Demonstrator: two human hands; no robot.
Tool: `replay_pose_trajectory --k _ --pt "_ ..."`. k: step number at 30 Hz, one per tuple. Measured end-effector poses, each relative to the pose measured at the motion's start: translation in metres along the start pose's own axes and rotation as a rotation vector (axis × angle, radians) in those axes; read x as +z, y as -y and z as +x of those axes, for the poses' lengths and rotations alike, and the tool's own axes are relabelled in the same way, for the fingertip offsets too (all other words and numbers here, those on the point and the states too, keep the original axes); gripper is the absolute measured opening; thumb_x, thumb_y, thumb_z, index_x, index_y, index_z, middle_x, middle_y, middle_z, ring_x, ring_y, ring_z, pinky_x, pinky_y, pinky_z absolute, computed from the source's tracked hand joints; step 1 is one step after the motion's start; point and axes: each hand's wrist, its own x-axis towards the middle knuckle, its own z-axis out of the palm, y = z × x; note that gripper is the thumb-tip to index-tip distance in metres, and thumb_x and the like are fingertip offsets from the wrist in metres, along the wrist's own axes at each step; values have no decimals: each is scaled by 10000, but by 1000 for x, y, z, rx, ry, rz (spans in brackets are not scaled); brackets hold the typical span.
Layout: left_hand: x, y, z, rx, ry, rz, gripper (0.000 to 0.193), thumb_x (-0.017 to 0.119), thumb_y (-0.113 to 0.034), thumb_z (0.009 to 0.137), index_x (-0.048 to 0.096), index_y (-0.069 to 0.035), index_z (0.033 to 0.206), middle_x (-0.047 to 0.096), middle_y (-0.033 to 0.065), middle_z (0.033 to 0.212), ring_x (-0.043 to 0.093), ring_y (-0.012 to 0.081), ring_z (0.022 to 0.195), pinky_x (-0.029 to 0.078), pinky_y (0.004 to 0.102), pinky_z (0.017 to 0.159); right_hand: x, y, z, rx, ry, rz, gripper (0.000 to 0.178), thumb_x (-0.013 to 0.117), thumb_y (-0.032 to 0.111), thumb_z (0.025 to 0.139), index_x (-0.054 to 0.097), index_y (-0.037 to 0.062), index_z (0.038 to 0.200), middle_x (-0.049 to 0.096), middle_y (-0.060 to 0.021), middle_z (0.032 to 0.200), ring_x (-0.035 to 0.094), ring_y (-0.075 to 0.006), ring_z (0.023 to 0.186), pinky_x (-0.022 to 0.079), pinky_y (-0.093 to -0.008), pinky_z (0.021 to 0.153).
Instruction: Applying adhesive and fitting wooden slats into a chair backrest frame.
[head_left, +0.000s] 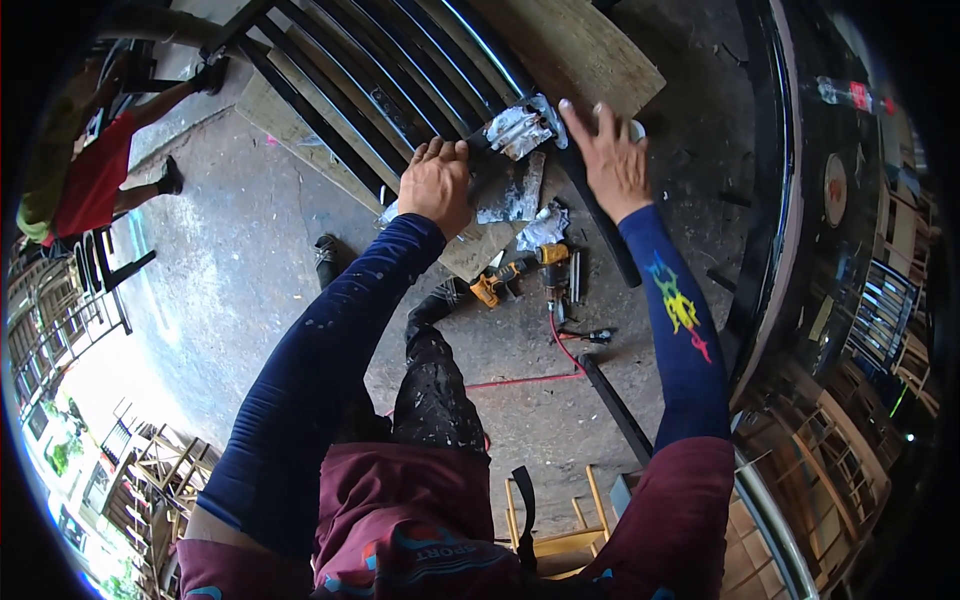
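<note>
A black slatted wooden frame (418,78) with glossy bars spans the upper middle. My left hand (437,184) has its fingers curled over the frame's near rail. At the frame's right corner, a crumpled, paint-smeared silvery-white sheet (519,132) lies over the joint. My right hand (618,165) is just right of that corner, fingers stretched and apart, the index fingertip close to the sheet's edge. Whether it touches is hard to tell. A black leg (603,225) runs down from the corner beneath this hand. Another crumpled sheet (544,226) lies below the joint.
Two yellow-and-black power tools (487,288) (551,257) lie on the floor, with a red hose (565,345) trailing from one. Pliers-like tool (592,336) lies beside them. Boards (600,55) sit under the frame. Another person (95,180) is at far left; a plastic bottle (850,94) is at right.
</note>
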Motion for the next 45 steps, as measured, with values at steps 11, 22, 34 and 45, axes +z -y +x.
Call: replay_pose_trajectory --k 11,22,34,45 --pt "11 4 0 34 -47 57 698 760 -215 693 534 37 1304 620 211 1226 542 370 1254 406 425 1111 -10 67 -75 245 2 397 740 651 51 823 406 222 1499 458 -140 1220 560 -319 1067 513 -503 805" --pt "-29 -8 31 150 301 226 537 798 -538 717 754 -80 993 746 126 940 709 344 910 560 454 793 -36 243 -241 680 57 974 821 650 -66 733 391 113 1491 452 -190 1204 536 -365 1141 512 -421 900" --pt "10 78 108 1166 294 930 338 594 -307 876 748 -69 1059 704 157 1139 681 308 1062 566 438 860 -37 262 -108 290 -185 698 949 677 -64 750 340 338 1541 470 -164 1190 582 -348 1092 553 -426 765" --pt "-7 79 81 429 270 332 391 555 -195 916 622 -138 1296 708 168 1144 679 347 1104 571 450 900 -58 270 -77 190 -203 730 867 674 -71 725 450 289 1482 464 -146 1130 594 -328 999 533 -437 720"
